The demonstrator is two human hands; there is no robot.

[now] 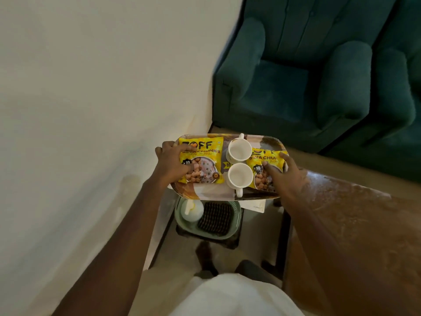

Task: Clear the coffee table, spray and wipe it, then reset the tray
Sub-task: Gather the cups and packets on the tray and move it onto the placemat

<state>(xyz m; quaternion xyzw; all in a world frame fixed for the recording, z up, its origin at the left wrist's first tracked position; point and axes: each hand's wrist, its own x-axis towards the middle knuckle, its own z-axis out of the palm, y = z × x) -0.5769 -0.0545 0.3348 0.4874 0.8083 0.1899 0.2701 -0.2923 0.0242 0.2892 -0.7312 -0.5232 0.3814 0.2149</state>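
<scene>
A patterned tray (209,193) hangs level in front of me, held from both ends. On it lie two yellow soya-chunk packets, one on the left (205,160) and one on the right (259,160), with two empty white cups (239,149) (240,175) between them. My left hand (173,165) grips the tray's left edge, its fingers lying over the left packet. My right hand (287,176) grips the right edge, thumb and forefinger on the right packet. The brown coffee table (353,224) lies to the right, under my right forearm.
Below the tray a green basket (205,233) holds a white spray bottle (192,210) and a dark ribbed cloth (215,218). A white paper (255,205) shows beneath the tray's right side. A teal armchair (296,76) stands beyond, a pale wall (91,87) on the left.
</scene>
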